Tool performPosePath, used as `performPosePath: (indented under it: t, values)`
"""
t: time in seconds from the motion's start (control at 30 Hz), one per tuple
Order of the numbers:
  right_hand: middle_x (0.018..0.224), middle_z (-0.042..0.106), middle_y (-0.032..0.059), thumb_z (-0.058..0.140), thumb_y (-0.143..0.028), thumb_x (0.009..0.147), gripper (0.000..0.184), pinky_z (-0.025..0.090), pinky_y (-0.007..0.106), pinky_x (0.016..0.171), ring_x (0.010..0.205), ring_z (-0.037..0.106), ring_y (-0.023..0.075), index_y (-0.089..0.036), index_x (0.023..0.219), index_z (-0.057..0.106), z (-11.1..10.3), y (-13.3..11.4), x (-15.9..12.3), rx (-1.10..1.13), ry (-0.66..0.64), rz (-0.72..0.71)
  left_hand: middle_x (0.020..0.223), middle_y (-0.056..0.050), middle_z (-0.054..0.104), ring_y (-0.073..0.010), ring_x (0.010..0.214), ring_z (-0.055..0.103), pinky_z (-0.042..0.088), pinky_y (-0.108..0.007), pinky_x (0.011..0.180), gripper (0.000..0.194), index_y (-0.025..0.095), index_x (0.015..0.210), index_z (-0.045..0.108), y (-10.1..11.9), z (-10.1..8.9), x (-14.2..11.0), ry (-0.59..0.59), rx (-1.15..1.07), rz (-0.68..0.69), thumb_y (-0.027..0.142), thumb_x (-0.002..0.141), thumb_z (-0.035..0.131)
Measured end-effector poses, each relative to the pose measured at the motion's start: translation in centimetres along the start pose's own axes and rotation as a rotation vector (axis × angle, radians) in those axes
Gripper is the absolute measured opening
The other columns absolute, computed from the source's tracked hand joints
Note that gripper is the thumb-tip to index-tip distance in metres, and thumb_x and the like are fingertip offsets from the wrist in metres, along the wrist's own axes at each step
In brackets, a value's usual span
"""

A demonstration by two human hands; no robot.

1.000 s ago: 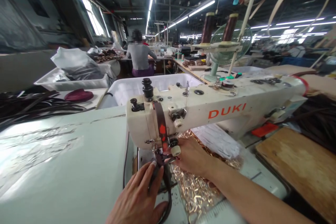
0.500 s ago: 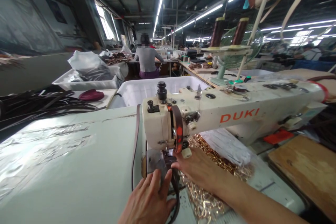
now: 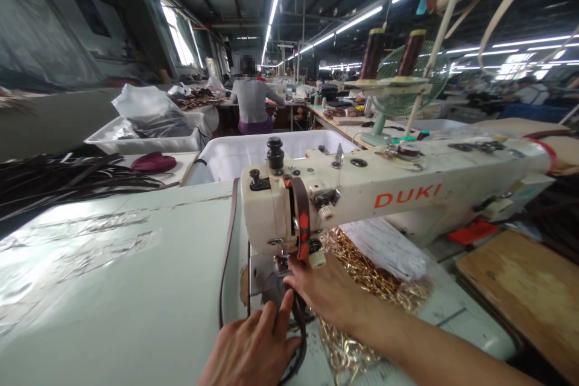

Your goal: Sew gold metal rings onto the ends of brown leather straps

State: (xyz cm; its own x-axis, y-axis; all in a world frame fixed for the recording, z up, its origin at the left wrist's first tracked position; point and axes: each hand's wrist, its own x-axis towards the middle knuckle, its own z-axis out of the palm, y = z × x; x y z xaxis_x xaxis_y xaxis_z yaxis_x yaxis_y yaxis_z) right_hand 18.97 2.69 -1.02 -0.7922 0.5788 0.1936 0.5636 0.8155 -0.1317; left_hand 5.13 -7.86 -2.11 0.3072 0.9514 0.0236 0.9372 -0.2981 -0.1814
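Note:
A cream DUKI sewing machine (image 3: 398, 187) stands on the pale table (image 3: 113, 289). A dark brown strap (image 3: 227, 253) runs from behind the machine head, under the needle and back toward me. My left hand (image 3: 253, 347) lies flat on the strap in front of the needle, fingers stretched forward. My right hand (image 3: 323, 289) reaches under the machine head, fingers pinching the strap beside the presser foot. A bag of gold metal buckles (image 3: 371, 301) lies under my right forearm.
A white tub (image 3: 226, 160) stands behind the machine and another tub with plastic bags (image 3: 145, 126) sits left of it. Dark straps (image 3: 58, 178) are piled at far left. A wooden board (image 3: 520, 283) lies at right. A green fan (image 3: 402, 93) and a seated person (image 3: 253, 102) are behind.
The strap has fed backward behind the needle, showing more length left of the machine head. Both hands stay at the presser foot, my left slid slightly nearer me; the view shifted a little.

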Motion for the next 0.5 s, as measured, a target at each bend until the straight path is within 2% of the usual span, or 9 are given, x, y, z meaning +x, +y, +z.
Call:
performPosePath:
  t: [0.1, 0.2, 0.4, 0.5]
  values:
    - [0.088, 0.07, 0.0091, 0.049, -0.025, 0.094, 0.015, 0.048, 0.033, 0.061, 0.078, 0.066, 0.0262, -0.015, 0.101, 0.059, 0.2, 0.0, -0.1, -0.035, -0.004, -0.008, 0.082, -0.004, 0.063, -0.0177, 0.06, 0.065, 0.053, -0.026, 0.054, 0.042, 0.016, 0.13, 0.053, -0.2, 0.3, -0.1, 0.042, -0.036, 0.009, 0.017, 0.089, 0.051]
    - [0.09, 0.069, 0.0076, 0.045, -0.026, 0.096, 0.018, 0.048, 0.031, 0.066, 0.083, 0.064, 0.024, -0.018, 0.101, 0.06, 0.1, 0.5, -0.5, -0.004, 0.037, -0.009, 0.084, -0.004, 0.063, -0.0166, 0.062, 0.063, 0.054, -0.026, 0.058, 0.041, 0.018, 0.13, 0.053, -0.6, 0.8, -0.4, 0.1, -0.047, 0.003, 0.02, 0.088, 0.051]
    - [0.1, 0.066, 0.0067, 0.043, -0.032, 0.097, 0.025, 0.049, 0.032, 0.075, 0.088, 0.063, 0.0222, -0.019, 0.103, 0.062, -1.2, 1.8, -1.2, 0.126, 0.037, 0.07, 0.098, -0.007, 0.063, -0.0209, 0.085, 0.065, 0.054, -0.028, 0.076, 0.042, 0.023, 0.127, 0.054, -1.4, 2.0, -0.7, 0.257, -0.071, 0.04, 0.027, 0.085, 0.057]
    - [0.099, 0.067, 0.0094, 0.047, -0.038, 0.095, 0.028, 0.05, 0.035, 0.077, 0.089, 0.063, 0.0259, -0.017, 0.106, 0.063, -1.3, 1.6, -1.1, 0.099, -0.013, 0.066, 0.095, -0.007, 0.064, -0.0217, 0.08, 0.066, 0.055, -0.029, 0.071, 0.044, 0.022, 0.127, 0.055, -1.4, 2.1, -0.7, 0.221, -0.053, 0.024, 0.026, 0.083, 0.059]
